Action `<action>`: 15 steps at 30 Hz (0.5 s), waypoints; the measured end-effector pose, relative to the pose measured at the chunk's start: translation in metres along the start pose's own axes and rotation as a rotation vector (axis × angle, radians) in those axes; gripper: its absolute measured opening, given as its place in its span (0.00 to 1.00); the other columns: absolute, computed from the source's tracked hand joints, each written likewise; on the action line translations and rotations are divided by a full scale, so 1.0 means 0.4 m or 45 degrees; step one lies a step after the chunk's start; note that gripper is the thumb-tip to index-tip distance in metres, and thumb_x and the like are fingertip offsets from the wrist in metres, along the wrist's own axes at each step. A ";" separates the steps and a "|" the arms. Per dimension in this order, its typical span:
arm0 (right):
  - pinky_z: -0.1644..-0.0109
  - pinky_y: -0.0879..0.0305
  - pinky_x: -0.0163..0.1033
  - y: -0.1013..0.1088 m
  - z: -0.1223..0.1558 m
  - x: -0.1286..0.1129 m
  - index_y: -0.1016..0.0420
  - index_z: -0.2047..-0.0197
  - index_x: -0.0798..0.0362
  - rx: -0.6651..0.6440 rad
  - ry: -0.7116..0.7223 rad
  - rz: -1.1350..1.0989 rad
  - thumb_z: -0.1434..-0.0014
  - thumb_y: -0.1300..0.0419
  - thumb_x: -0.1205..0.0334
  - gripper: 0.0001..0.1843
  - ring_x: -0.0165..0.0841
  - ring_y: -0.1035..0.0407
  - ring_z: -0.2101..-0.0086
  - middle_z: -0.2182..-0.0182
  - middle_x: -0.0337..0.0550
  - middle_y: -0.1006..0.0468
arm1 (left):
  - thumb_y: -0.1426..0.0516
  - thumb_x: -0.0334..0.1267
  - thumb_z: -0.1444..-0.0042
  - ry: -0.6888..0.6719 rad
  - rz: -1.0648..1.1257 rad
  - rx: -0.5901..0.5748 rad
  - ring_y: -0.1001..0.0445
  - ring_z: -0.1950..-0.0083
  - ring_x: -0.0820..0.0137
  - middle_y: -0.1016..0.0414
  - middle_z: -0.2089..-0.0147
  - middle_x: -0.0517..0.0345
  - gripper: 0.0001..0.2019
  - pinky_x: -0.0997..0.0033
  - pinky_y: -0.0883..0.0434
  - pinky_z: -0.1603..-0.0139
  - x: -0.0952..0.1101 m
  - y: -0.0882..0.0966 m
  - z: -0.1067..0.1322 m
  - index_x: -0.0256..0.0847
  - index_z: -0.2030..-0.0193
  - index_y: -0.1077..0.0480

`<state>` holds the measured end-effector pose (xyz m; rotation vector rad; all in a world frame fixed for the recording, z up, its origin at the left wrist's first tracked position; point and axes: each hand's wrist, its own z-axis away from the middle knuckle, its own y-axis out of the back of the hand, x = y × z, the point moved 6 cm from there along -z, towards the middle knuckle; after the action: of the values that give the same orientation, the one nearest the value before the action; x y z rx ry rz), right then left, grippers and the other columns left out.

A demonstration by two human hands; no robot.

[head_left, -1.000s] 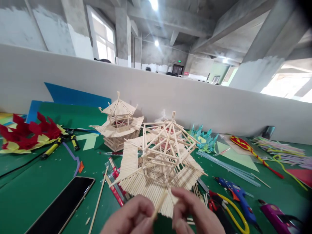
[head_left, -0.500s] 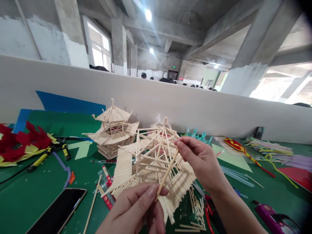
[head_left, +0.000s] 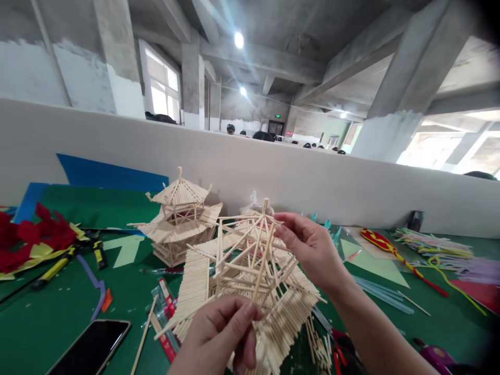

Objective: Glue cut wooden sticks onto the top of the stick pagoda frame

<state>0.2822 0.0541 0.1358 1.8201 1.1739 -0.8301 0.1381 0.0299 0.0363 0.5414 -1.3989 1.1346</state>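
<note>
At lower centre my left hand [head_left: 224, 333] pinches a slim, straight, pale stick [head_left: 263, 264] before the open-ribbed wooden model [head_left: 289, 312]; whether my right hand [head_left: 314, 251] grips, I can't tell.

Cannot see lower end of stick [head_left: 264, 263] in left hand [head_left: 230, 330] | miss parts of phone [head_left: 90, 348], purple tool [head_left: 437, 358] past bottom edge, red paper craft [head_left: 49, 229] past left | see teal craft [head_left: 327, 225] partly behind right hand [head_left: 310, 252]

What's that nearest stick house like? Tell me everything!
The nearest stick house looks made of thin, pale wooden sticks. Packed rows form its sloping lower roof; above, an open frame rises to a peak, its upper roof unfilled. It stands on the green table. The left hand is in front, the right hand beside its peak; I can't tell whether they touch it.
</note>
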 end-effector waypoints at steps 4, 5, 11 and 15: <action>0.65 0.34 0.36 0.052 0.013 -0.004 0.31 0.58 0.54 0.158 0.028 0.055 0.45 0.44 0.58 0.13 0.29 0.32 0.68 0.69 0.41 0.26 | 0.43 0.47 0.51 -0.061 -0.110 0.027 0.45 0.84 0.82 0.38 0.88 0.67 0.14 0.82 0.48 0.81 0.007 0.019 -0.007 0.37 0.77 0.32; 0.65 0.34 0.36 0.068 0.019 -0.006 0.30 0.58 0.54 0.200 0.034 0.070 0.46 0.44 0.58 0.12 0.29 0.32 0.68 0.69 0.41 0.26 | 0.43 0.47 0.51 -0.067 -0.134 0.026 0.45 0.83 0.82 0.38 0.88 0.67 0.14 0.82 0.48 0.80 0.009 0.024 -0.007 0.37 0.77 0.32; 0.67 0.34 0.37 0.140 0.055 0.003 0.28 0.61 0.52 0.397 0.031 0.234 0.46 0.44 0.60 0.09 0.28 0.33 0.72 0.73 0.39 0.27 | 0.44 0.47 0.50 -0.052 -0.193 0.043 0.46 0.82 0.80 0.39 0.87 0.68 0.14 0.82 0.46 0.80 0.018 0.037 -0.010 0.39 0.77 0.32; 0.68 0.35 0.35 0.144 0.067 0.024 0.28 0.61 0.52 0.370 0.003 0.223 0.45 0.44 0.60 0.09 0.27 0.34 0.72 0.73 0.39 0.27 | 0.43 0.49 0.51 -0.069 -0.128 0.044 0.45 0.82 0.80 0.39 0.86 0.67 0.16 0.81 0.45 0.80 0.013 0.032 -0.011 0.39 0.80 0.34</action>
<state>0.3365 0.0201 0.1307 2.1248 0.9146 -0.9332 0.1282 0.0405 0.0363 0.6643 -1.3848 1.0720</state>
